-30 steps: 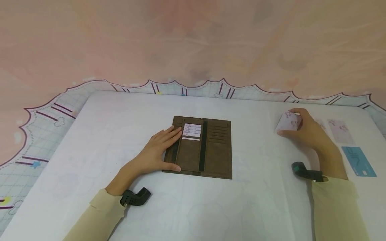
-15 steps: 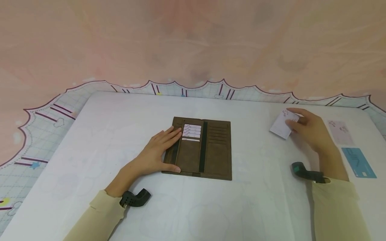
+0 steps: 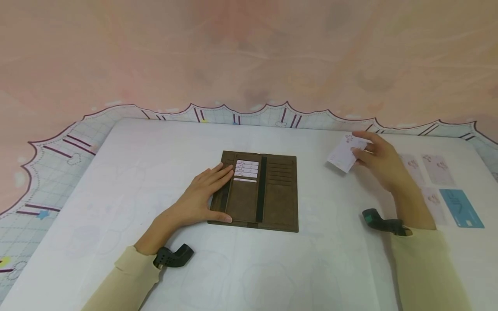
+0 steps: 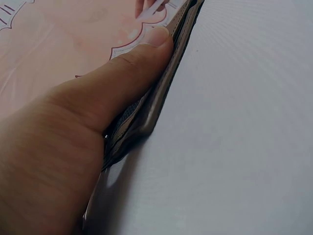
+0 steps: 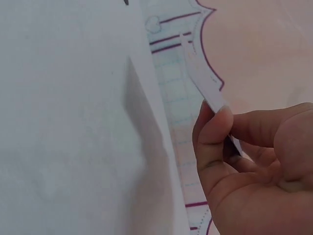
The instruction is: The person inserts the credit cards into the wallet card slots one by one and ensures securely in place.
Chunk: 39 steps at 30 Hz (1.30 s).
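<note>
A brown wallet [image 3: 280,207] lies unfolded on the white table, with several pale cards [image 3: 247,169] tucked in the slots of its middle panel. My left hand [image 3: 204,194] rests on the wallet's left side, fingers spread and straight; in the left wrist view the thumb [image 4: 132,66] lies along the wallet's edge [image 4: 156,107]. Over at the right, my right hand [image 3: 383,162] pinches a pale card with a pink flower print [image 3: 344,153] between thumb and fingers. The right wrist view shows that card [image 5: 205,85] nearly edge-on, raised off the table with its shadow below.
On the right of the table lie a blue card [image 3: 461,208], a flowered card [image 3: 438,169], and two more flowered cards partly covered by the right arm. A patterned cloth border [image 3: 268,114] runs along the table's far edge.
My right hand has moved left toward the wallet with the pinched card, turning it to show its face. Flowered cards that the arm covered are now in sight. The left hand stays put.
</note>
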{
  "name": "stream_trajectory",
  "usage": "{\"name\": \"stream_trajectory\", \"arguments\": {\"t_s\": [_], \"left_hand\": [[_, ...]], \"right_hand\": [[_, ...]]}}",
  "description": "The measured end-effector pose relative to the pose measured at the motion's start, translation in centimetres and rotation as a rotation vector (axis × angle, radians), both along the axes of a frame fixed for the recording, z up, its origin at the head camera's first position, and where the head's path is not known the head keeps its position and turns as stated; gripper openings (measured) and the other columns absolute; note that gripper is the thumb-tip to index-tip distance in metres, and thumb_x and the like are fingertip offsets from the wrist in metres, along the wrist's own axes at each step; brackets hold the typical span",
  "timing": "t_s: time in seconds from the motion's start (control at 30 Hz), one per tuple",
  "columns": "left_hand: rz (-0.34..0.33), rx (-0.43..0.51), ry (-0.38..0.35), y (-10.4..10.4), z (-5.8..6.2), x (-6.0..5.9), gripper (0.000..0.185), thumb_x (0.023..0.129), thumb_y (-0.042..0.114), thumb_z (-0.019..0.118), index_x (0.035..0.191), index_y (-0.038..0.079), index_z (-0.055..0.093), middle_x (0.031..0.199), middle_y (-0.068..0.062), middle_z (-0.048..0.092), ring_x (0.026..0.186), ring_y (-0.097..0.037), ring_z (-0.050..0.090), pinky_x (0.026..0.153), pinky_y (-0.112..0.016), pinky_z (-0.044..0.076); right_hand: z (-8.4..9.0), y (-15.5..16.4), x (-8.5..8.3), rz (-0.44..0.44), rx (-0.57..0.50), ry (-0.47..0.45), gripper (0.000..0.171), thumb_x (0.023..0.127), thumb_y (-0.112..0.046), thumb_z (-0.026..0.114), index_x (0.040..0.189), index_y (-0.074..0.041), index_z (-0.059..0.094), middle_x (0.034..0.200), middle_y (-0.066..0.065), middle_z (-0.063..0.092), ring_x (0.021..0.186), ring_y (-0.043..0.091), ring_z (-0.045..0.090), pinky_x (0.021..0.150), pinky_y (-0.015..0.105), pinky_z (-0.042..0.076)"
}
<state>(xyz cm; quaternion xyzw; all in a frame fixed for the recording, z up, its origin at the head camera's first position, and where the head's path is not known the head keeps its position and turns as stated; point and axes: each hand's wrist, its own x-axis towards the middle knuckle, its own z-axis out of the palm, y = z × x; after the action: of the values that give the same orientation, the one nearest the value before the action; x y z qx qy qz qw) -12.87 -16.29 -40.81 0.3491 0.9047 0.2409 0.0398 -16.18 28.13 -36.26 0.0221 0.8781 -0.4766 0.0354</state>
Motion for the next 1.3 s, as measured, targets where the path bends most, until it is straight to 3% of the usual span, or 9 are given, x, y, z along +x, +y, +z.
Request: {"name": "stream_trajectory", "arguments": {"t_s": [0.2,0.57,0.8,1.1,1.3], "left_hand": [[0.003,0.003,-0.002,0.0,0.0,0.0,0.111,0.067,0.054,0.081,0.151,0.007,0.026,0.157,-0.007,0.021,0.145,-0.026,0.007,0.116,-0.047,0.005],[-0.010,0.016,-0.003,0.2,-0.3,0.1,0.111,0.067,0.056,0.080,0.151,0.007,0.027,0.157,-0.006,0.021,0.145,-0.026,0.008,0.116,-0.047,0.005],[0.001,0.010,0.017,0.0,-0.3,0.0,0.112,0.067,0.056,0.080,0.151,0.007,0.026,0.157,-0.007,0.022,0.145,-0.027,0.008,0.115,-0.048,0.007],[-0.002,0.017,0.015,0.0,-0.3,0.0,0.110,0.068,0.057,0.079,0.151,0.006,0.027,0.157,-0.008,0.023,0.145,-0.028,0.009,0.115,-0.047,0.007],[0.003,0.004,0.018,-0.1,-0.4,-0.1,0.111,0.068,0.058,0.078,0.151,0.007,0.026,0.157,-0.007,0.022,0.145,-0.027,0.008,0.115,-0.048,0.007]], "right_hand": [[-0.5,-1.3,-0.1,0.002,-0.063,0.011,0.043,0.097,-0.016,0.057,0.138,-0.010,0.045,0.088,0.008,0.056,0.079,0.011,0.057,0.074,0.018,0.053],[-0.4,-4.9,-0.4,0.085,-0.096,0.052,0.046,0.096,-0.018,0.060,0.140,-0.012,0.048,0.089,0.013,0.063,0.076,0.023,0.061,0.072,0.021,0.054],[0.0,-7.7,-1.5,0.060,-0.179,0.040,0.042,0.094,-0.017,0.063,0.135,-0.016,0.054,0.091,0.012,0.065,0.076,0.023,0.060,0.073,0.025,0.055],[-2.4,-10.4,-2.0,0.026,-0.417,-0.079,0.045,0.091,-0.016,0.067,0.134,-0.011,0.055,0.088,0.005,0.064,0.071,0.013,0.057,0.065,0.018,0.050],[-3.0,-11.6,-2.2,0.044,-0.472,-0.072,0.043,0.091,-0.014,0.067,0.133,-0.010,0.056,0.086,0.005,0.062,0.068,0.011,0.056,0.063,0.017,0.049]]}}
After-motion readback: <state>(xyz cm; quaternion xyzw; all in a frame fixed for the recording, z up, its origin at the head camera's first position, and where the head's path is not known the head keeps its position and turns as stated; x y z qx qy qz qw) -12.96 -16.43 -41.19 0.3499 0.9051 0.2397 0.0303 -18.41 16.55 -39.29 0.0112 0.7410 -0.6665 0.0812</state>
